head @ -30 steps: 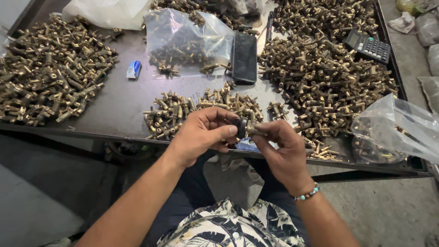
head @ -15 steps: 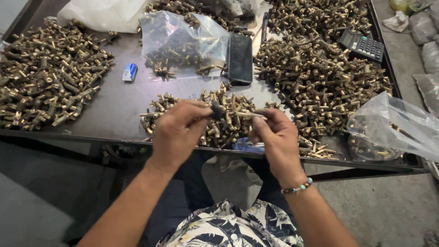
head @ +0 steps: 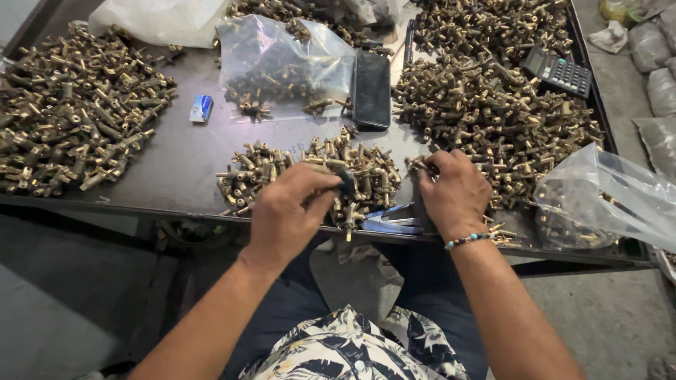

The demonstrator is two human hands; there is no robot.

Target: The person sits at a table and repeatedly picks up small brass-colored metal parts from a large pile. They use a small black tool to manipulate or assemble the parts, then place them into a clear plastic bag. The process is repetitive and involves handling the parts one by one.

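Head view, looking down on a dark work table (head: pixel 176 169) w/ heaps of brass fittings. Left hand (head: pixel 292 211) is curled over the near edge of the small middle heap (head: pixel 310 169), thumb and fingers pinched narrow on a small dark part (head: pixel 345 179) beside one brass fitting; what exactly sits under the fingers can't be told. Right hand (head: pixel 458 193) rests knuckles-up at the foot of the large right-hand heap (head: pixel 493 112), fingers bent down among the fittings; whether it grips one can't be told. A beaded bracelet (head: pixel 468 241) circles that wrist. Betw. the hands, at the table's front edge, lies a bluish flat packet (head: pixel 394 219). Further back: black phone (head: pixel 372 88), clear bag of fittings (head: pixel 282 63), calculator (head: pixel 558 70), small blue item (head: pixel 201 108). Left heap (head: pixel 70 112) is well apart; another clear bag (head: pixel 605 200) at right.
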